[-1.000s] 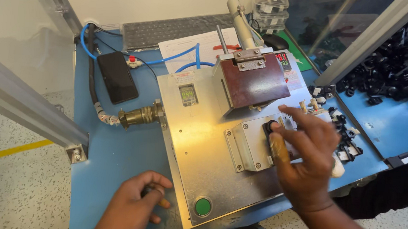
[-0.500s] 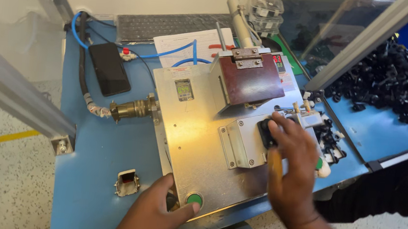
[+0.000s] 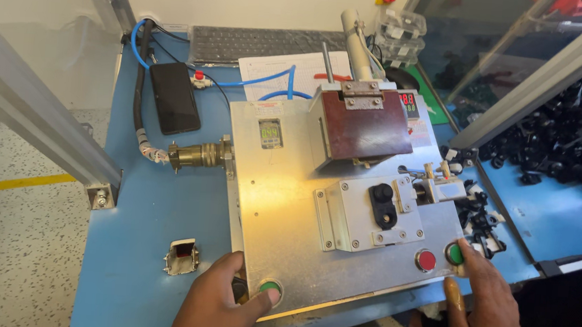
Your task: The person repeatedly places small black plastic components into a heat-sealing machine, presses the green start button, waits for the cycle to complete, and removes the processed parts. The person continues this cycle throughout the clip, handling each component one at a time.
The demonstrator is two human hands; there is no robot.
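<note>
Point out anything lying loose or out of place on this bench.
A small open metal housing lies alone on the blue bench, left of the steel fixture plate. Loose black plastic parts crowd the plate's right edge.

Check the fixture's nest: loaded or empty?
Loaded: a black part sits in the grey fixture block, while both thumbs rest on green buttons.

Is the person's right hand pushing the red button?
No, the right hand has a finger on the green button; the red button beside it is untouched.
</note>
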